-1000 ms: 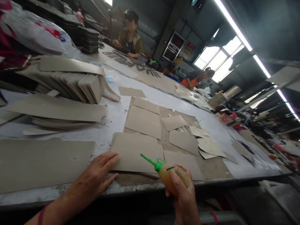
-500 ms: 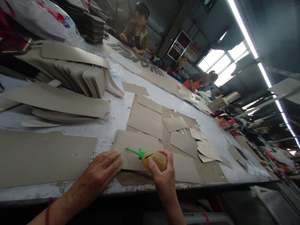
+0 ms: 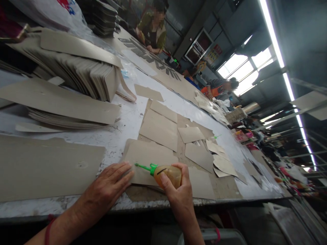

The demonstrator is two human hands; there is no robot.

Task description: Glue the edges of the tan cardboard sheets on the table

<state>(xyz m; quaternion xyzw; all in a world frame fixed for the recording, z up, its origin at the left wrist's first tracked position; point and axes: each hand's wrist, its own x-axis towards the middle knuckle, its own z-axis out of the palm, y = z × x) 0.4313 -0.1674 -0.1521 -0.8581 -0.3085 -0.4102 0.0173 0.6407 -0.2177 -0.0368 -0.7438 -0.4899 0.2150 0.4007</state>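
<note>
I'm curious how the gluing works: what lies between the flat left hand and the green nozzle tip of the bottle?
Head view: only a bare strip of the cardboard sheet. The left hand presses it; the glue bottle sits in the right hand.

Matt grey cardboard sheets [image 3: 150, 160], glossy translucent plastic bottle [image 3: 167, 173] (green nozzle), scuffed white tabletop [image 3: 122, 126]

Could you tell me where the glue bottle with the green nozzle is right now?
In the head view, the glue bottle is low and central, gripped in the right hand, nozzle over the cardboard sheet under the left hand.
</note>
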